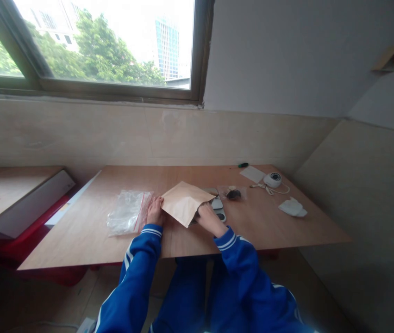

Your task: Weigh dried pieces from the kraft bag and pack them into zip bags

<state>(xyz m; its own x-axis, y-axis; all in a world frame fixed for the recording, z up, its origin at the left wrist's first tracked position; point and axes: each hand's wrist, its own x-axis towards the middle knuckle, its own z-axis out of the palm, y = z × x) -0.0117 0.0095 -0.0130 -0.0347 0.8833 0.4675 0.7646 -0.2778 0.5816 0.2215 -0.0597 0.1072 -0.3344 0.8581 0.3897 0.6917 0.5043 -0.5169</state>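
Note:
A brown paper bag [186, 201] lies slanted on the wooden table in front of me, its mouth toward the right. My left hand [155, 210] grips the bag's closed left corner, beside a clear zip bag [127, 212] with a red strip. At the open mouth, my right hand [209, 218] reaches into the bag, so its fingers are hidden. Partly behind the paper bag and my right hand is a whitish-grey object [218, 203] with a dark round part. Close by on the right sits a clear packet [233, 193] holding a dark piece.
Farther right on the table [269, 226] are a white dome camera [272, 179] with its cable, a white paper sheet [252, 174], a green-handled screwdriver [243, 165] and a crumpled white wrapper [292, 207]. Another table [9, 180] stands at the left. A tiled wall runs behind.

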